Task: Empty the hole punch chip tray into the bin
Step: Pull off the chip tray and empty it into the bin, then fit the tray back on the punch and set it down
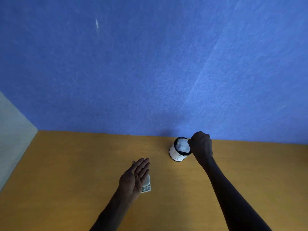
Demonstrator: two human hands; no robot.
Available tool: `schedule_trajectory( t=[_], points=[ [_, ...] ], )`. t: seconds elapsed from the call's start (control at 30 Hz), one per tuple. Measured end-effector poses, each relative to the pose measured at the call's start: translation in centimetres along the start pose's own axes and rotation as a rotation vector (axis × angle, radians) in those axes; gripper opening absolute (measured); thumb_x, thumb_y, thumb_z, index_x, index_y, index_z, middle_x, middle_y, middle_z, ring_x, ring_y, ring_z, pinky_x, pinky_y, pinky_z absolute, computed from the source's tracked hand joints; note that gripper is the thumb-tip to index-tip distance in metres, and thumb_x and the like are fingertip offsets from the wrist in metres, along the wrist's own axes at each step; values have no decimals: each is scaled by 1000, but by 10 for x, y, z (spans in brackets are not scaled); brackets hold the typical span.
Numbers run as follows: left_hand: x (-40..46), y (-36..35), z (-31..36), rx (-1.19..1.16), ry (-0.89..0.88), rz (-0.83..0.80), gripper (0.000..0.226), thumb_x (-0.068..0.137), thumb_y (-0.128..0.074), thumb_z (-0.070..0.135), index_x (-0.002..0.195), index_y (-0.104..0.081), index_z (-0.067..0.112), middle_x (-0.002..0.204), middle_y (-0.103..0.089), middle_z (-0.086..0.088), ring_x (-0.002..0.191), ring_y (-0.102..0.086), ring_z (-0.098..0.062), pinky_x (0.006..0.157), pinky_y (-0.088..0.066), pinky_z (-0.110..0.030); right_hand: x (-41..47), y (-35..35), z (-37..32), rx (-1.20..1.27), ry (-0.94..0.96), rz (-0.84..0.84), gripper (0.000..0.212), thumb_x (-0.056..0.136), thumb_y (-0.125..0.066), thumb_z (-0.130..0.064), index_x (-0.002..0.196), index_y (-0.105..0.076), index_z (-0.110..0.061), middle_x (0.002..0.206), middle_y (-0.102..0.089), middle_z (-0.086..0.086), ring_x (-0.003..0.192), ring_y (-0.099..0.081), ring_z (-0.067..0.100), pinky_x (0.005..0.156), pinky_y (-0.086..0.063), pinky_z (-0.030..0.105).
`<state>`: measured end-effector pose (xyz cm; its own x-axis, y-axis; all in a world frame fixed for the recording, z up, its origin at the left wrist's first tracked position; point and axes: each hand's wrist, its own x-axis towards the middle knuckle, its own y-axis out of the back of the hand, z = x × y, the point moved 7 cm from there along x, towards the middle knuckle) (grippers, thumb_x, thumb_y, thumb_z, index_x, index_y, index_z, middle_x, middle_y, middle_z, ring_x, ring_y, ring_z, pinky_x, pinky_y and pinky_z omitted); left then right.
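Right hand (pixel 201 145) pinches the chip tray (pixel 182 145) over the bin (pixel 178 155): tip fully, tap. Left hand (pixel 135 178) lies open, holding nothing, over the hole punch (pixel 146 185).

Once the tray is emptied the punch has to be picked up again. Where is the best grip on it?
Probably across its long sides, from above. The hole punch lies flat on the table, its length running away from the person, with the open left hand partly over it. The right hand is at the bin.
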<state>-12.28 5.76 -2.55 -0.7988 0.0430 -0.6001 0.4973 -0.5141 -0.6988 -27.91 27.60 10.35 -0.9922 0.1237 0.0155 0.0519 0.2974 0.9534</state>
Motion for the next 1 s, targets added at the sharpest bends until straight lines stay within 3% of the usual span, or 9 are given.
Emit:
schedule_trajectory(
  t=[0.07,0.17,0.27,0.3,0.37,0.5,0.63,0.8,1.0],
  points=[
    [1,-4,-3,9,3,-8,42,104,-31,30,124,-54,1,129,-61,-16,122,-54,-27,102,-40,-37,-14,16,-1,57,1,84,41,68,-54,9,52,-24,-13,49,-20,0,48,-13,17,44,-16,26],
    [0,-12,-5,14,16,-16,42,104,-31,29,123,-54,0,129,-60,-16,125,-52,-28,103,-39,-38,-28,27,8,153,-28,132,31,70,-57,5,51,-34,-5,49,-26,9,51,-18,21,46,-20,27],
    [-2,-23,-9,20,37,-30,43,104,-31,28,127,-52,-1,131,-59,-17,123,-53,-27,103,-39,-37,-44,29,19,249,-68,117,23,77,-60,-3,56,-60,5,46,-54,18,44,-47,35,45,-44,33],
    [-3,-26,-10,28,41,-35,43,104,-31,28,127,-52,-1,131,-60,-16,122,-54,-27,103,-39,-37,-52,29,19,301,-71,107,21,79,-62,-5,60,-69,0,50,-64,15,47,-59,32,51,-53,37],
    [-5,-33,-13,50,53,-43,42,104,-32,28,127,-53,0,129,-61,-16,122,-55,-26,105,-39,-37,-67,26,17,388,-67,92,18,81,-65,-6,66,-74,-6,54,-70,8,52,-69,26,54,-59,42],
    [-11,-39,-20,87,74,-62,42,103,-34,30,126,-53,1,127,-63,-15,119,-57,-24,102,-42,-36,-97,2,12,500,-103,53,21,83,-68,-7,61,-70,-10,55,-71,5,53,-71,23,49,-58,43],
    [-16,-32,-24,97,74,-45,36,102,-37,30,120,-58,5,120,-65,-10,115,-60,-22,91,-49,-32,-122,-23,4,544,-130,22,34,83,-67,-9,51,-64,-19,49,-68,-1,46,-68,14,44,-51,29],
    [-20,-8,-20,32,57,37,35,100,-45,21,126,-54,1,122,-65,-15,105,-65,-23,83,-54,-34,-151,-48,-10,653,-206,-32,33,83,-68,-8,54,-65,-24,49,-69,-4,49,-70,15,52,-59,36],
    [-27,15,-12,10,19,86,28,99,-47,19,116,-57,0,108,-70,-19,96,-69,-28,66,-59,-35,-180,-85,-32,670,-186,-187,25,84,-68,-13,60,-72,-14,54,-71,0,48,-68,15,50,-56,31]
  ],
)
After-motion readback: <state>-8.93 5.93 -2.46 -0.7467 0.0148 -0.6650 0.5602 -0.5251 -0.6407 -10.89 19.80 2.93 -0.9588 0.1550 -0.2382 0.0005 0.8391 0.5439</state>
